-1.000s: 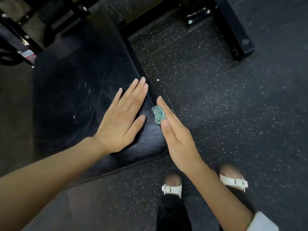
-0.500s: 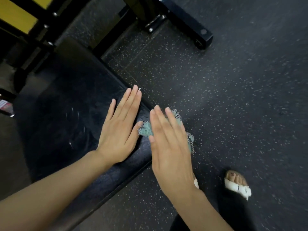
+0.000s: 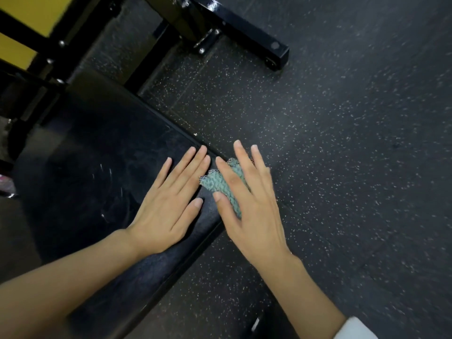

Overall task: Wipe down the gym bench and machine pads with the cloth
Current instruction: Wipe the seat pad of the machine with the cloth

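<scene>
A black padded gym bench [image 3: 93,152] fills the left of the view, with faint wipe streaks on its top. My left hand [image 3: 168,201] lies flat on the pad near its right edge, fingers straight. My right hand [image 3: 247,204] is beside it at the pad's right side edge, fingers straight, pressing a small teal cloth [image 3: 223,185] against that edge. The cloth shows between thumb and forefinger; the rest is hidden under the palm.
Speckled black rubber floor [image 3: 342,167] spreads to the right. A black steel machine foot [image 3: 247,30] lies at the top, with black frame bars and yellow panels [image 3: 29,13] at the top left. A white sleeve cuff [image 3: 354,329] shows at the bottom right.
My right hand turned from edge-on to palm-down over the cloth and slid along the pad's side edge. The view swung, so my feet dropped out of sight. My left hand stayed flat.
</scene>
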`<state>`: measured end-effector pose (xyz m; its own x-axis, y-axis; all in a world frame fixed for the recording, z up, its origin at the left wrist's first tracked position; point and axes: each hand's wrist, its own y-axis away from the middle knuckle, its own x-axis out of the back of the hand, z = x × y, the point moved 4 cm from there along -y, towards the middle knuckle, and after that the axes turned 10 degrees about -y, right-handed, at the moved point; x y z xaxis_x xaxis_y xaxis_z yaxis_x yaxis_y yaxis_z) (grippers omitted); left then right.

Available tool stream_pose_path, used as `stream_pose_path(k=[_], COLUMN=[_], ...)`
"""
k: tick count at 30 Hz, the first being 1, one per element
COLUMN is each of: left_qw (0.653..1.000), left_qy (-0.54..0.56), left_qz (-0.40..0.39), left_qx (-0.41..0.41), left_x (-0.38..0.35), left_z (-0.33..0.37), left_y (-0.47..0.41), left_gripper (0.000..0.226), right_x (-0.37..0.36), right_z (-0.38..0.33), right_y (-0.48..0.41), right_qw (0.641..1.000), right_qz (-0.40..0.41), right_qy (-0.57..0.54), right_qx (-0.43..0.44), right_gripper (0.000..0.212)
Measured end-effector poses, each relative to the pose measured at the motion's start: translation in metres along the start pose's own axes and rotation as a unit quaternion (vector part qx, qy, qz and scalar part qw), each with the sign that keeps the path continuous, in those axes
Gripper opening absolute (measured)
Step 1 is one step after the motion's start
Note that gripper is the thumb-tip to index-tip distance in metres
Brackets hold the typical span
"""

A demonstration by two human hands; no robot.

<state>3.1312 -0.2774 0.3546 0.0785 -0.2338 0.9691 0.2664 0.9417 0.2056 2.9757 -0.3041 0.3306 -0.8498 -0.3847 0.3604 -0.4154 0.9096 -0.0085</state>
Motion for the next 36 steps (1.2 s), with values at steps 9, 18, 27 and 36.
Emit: stream_pose_path(k=[9, 18, 27, 36], left_qw=[0.999, 0.998, 0.997, 0.994], left_qy=[-0.012, -0.019, -0.027, -0.037], left_qz=[0.029, 0.041, 0.046, 0.057], left_qx=[-0.01, -0.043, -0.064, -0.085], left_x=[-0.006, -0.008, -0.009, -0.01], left_z=[-0.001, -0.01, -0.016, -0.02], left_y=[0.007, 0.002, -0.001, -0.005], left_gripper=[0.059, 0.059, 0.06, 0.06], right_x=[-0.032, -0.078, -0.049, -0.116], right_z=[-0.018, -0.029, -0.015, -0.042], right_y=[0.016, 0.056, 0.022, 0.077], right_qw=[0.985, 0.978, 0.951, 0.931], right_qz=[0.107, 0.172, 0.284, 0.313], right_qy=[0.132, 0.109, -0.071, -0.135], right_qx=[0.031, -0.04, -0.1, -0.128], right_gripper=[0.043, 0.053, 0.052, 0.057])
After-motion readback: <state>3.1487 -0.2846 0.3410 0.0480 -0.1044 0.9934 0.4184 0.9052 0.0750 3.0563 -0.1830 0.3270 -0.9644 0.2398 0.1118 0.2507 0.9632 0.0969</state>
